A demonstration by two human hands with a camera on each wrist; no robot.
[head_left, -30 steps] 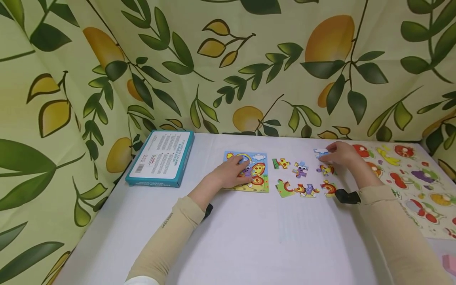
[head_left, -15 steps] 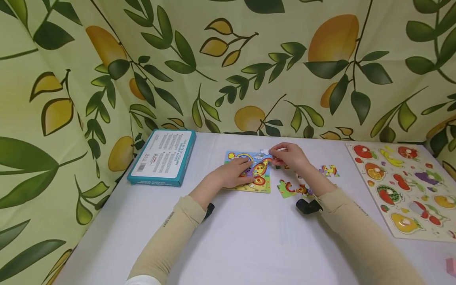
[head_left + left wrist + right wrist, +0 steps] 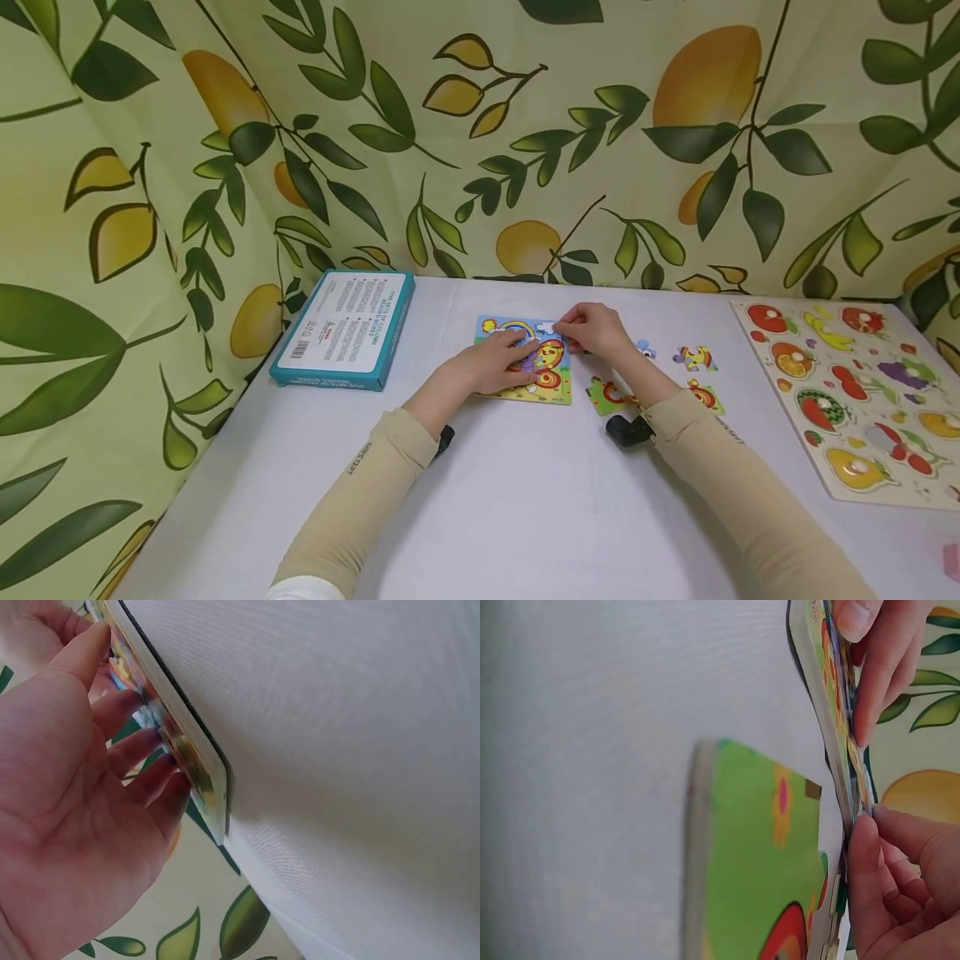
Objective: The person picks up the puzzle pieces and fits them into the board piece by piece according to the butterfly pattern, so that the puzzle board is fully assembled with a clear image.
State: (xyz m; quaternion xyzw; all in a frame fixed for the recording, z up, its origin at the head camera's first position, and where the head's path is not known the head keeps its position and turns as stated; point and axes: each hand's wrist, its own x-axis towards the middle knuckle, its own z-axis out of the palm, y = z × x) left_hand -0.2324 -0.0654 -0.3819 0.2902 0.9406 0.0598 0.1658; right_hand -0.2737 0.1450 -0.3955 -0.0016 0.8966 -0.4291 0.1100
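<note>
A butterfly picture puzzle board (image 3: 555, 393) lies on the white table, also seen edge-on in the left wrist view as a thin board (image 3: 201, 761). My left hand (image 3: 489, 364) rests on it with fingers spread, fingertips touching its face. At the board's upper right corner, my right hand (image 3: 596, 331) pinches a blue-and-white puzzle piece (image 3: 546, 327) between thumb and forefinger. That piece (image 3: 861, 772) appears in the right wrist view lying against the board's surface; how well it fits is unclear. Beside the board is a loose green puzzle piece (image 3: 742, 847).
Several more loose pieces, such as the yellow-and-purple one (image 3: 696, 358), lie right of the board, partly behind the right forearm. A teal-edged box (image 3: 341, 325) stands at left. At right lies a wooden fruit peg board (image 3: 806, 450). A patterned curtain (image 3: 450, 183) hangs behind.
My right hand has carried the sky-coloured piece leftward from the loose pieces to the board's upper right corner and lowered it there. The left hand has stayed on the board.
</note>
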